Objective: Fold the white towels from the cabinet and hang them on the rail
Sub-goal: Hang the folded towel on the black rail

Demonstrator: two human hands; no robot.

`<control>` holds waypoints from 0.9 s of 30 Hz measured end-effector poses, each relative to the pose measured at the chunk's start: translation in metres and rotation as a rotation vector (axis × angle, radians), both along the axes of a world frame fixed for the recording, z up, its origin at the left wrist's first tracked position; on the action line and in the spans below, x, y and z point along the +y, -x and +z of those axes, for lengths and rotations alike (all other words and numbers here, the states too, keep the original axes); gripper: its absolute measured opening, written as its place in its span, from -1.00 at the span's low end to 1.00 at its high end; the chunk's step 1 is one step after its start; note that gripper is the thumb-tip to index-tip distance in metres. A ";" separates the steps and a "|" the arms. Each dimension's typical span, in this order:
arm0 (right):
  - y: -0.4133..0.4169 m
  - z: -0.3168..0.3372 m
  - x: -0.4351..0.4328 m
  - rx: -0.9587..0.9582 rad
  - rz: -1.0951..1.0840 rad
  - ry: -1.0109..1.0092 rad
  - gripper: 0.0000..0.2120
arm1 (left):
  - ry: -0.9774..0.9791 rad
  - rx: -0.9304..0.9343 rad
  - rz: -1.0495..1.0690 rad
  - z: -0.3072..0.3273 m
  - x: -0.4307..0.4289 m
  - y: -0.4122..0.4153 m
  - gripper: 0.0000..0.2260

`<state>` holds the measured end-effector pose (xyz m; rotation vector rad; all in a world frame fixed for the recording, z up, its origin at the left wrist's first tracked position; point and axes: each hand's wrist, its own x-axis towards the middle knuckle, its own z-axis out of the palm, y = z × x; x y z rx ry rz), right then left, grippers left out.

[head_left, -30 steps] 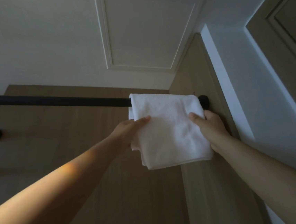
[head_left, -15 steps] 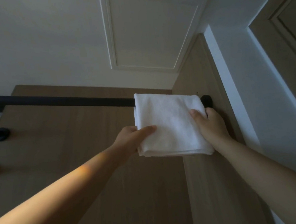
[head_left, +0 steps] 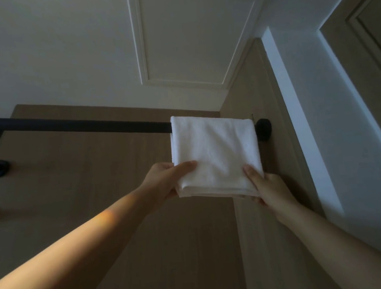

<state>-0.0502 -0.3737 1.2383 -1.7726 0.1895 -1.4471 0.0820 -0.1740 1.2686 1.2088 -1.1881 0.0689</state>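
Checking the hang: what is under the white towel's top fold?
The black rail runs in under the towel and comes out at its wall mount; the covered stretch is hidden.

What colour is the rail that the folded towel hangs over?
Black, or very dark; the rail shows plainly in the head view, the only one.

Left hand (head_left: 163, 182), right hand (head_left: 270, 190) raised, pinching towel (head_left: 215, 146) (thumbs front)

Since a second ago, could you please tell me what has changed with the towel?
Both hands slid down the white towel from its side edges to its lower corners, where the left hand and right hand pinch it. Its uneven bottom edges now look aligned. The towel stayed draped over the rail.
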 end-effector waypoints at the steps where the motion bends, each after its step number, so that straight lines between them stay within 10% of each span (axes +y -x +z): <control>1: -0.003 -0.001 -0.002 0.000 0.002 -0.010 -0.43 | 0.000 0.008 -0.009 0.000 0.001 0.000 -0.70; 8: -0.014 -0.012 -0.008 -0.031 0.406 -0.138 -0.42 | 0.004 -0.024 0.029 -0.006 0.001 -0.004 -0.68; 16: -0.007 -0.018 -0.002 -0.096 0.052 0.041 -0.47 | 0.135 -0.255 0.256 -0.025 -0.008 -0.014 -0.72; 27: -0.015 -0.026 -0.009 -0.015 -0.395 0.327 -0.30 | 0.089 -0.028 0.268 0.036 0.003 0.005 -0.51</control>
